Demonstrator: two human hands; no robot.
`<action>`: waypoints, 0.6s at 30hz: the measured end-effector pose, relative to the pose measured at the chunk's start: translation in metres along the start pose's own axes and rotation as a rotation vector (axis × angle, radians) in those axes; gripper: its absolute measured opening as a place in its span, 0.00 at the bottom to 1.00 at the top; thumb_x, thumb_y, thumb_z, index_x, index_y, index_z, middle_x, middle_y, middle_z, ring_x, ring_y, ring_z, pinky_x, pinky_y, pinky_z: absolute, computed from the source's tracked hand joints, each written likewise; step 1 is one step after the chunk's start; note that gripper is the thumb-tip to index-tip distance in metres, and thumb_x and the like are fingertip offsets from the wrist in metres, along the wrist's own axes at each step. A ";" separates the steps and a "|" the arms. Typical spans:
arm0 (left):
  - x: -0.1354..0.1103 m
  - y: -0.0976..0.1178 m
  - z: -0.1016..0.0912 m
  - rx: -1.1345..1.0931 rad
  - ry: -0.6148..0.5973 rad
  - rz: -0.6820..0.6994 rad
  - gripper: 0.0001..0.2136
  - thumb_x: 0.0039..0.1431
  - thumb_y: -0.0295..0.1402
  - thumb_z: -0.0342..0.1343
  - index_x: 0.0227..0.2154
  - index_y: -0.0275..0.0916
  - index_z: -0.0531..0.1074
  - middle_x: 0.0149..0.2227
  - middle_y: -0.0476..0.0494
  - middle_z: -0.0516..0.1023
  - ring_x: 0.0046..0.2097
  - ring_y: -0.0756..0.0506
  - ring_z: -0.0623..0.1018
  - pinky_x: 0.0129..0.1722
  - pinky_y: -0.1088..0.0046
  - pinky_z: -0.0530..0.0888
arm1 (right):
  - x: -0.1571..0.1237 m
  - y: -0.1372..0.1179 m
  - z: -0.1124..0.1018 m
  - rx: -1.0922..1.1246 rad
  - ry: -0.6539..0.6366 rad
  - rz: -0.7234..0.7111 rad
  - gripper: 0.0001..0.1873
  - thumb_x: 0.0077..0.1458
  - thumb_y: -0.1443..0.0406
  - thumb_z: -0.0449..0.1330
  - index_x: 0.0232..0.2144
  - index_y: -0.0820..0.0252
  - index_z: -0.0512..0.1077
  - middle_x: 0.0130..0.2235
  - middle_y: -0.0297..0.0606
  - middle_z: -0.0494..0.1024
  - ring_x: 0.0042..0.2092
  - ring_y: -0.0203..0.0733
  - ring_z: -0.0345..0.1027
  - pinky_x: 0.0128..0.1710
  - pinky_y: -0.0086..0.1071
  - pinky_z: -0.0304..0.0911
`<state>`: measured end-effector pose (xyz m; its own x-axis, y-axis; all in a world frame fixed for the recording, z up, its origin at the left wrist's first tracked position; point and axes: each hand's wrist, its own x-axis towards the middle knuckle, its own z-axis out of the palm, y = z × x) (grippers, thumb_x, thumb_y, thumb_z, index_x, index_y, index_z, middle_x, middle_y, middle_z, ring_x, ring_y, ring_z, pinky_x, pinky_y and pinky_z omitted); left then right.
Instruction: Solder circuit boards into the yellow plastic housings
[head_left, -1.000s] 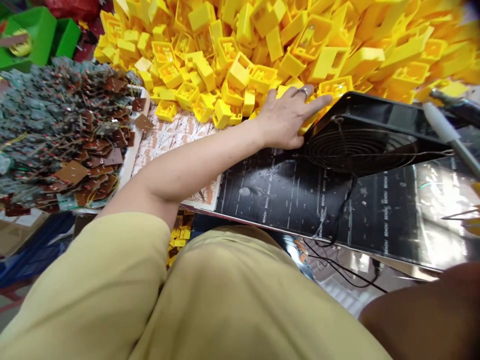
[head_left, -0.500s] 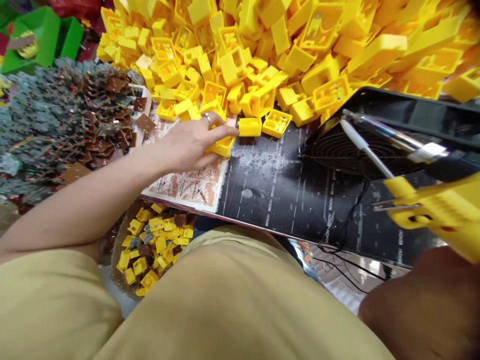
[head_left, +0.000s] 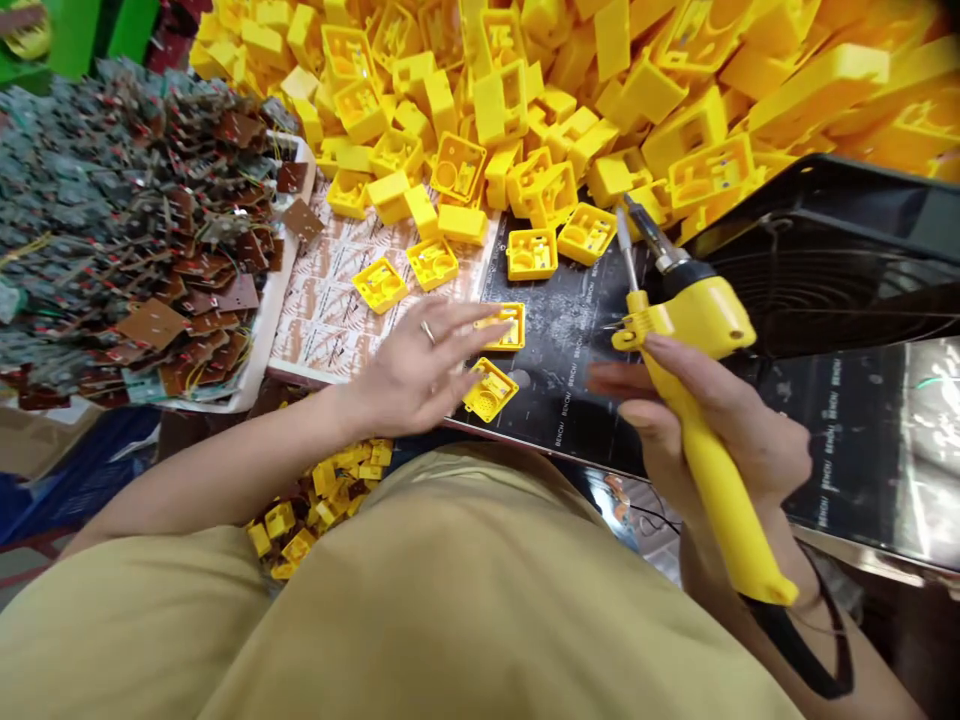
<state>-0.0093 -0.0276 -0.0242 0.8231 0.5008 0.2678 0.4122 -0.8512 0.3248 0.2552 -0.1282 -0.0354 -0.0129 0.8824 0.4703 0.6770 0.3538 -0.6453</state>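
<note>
My left hand (head_left: 420,365) is over the bench with its fingers apart, a ring on one of them. Its fingertips overlap a small yellow plastic case (head_left: 510,327) and come close to a second yellow case (head_left: 493,390) nearer the bench edge; contact is hard to tell. My right hand (head_left: 739,440) is closed round the handle of a yellow soldering gun (head_left: 697,400). The gun's metal tip points up and away, towards the heaped cases. Several open cases, such as one yellow case (head_left: 380,285), lie loose between the hand and the heap.
A large heap of yellow cases (head_left: 555,100) fills the back. At left a white tray (head_left: 274,330) holds brown circuit boards (head_left: 154,325). A black fan (head_left: 832,230) stands at right on the dark bench mat (head_left: 570,400). More yellow cases (head_left: 322,500) sit below the edge.
My left hand has moved right and nearer, and its fingers have spread. Several cases now lie apart from the heap. The soldering gun has swung left and more upright, with my right hand coming into view.
</note>
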 end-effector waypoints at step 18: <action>0.025 0.004 -0.008 0.385 -0.274 -0.331 0.20 0.69 0.41 0.44 0.57 0.43 0.72 0.31 0.40 0.81 0.36 0.40 0.80 0.34 0.67 0.71 | 0.013 -0.001 0.028 -0.110 -0.338 -0.260 0.17 0.64 0.65 0.58 0.53 0.52 0.61 0.42 0.37 0.75 0.42 0.44 0.72 0.43 0.38 0.69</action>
<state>0.0101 -0.0171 -0.0085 0.6764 0.7346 -0.0534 0.7350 -0.6779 -0.0157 0.2340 -0.1082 -0.0455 -0.4213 0.8264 0.3735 0.6932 0.5590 -0.4550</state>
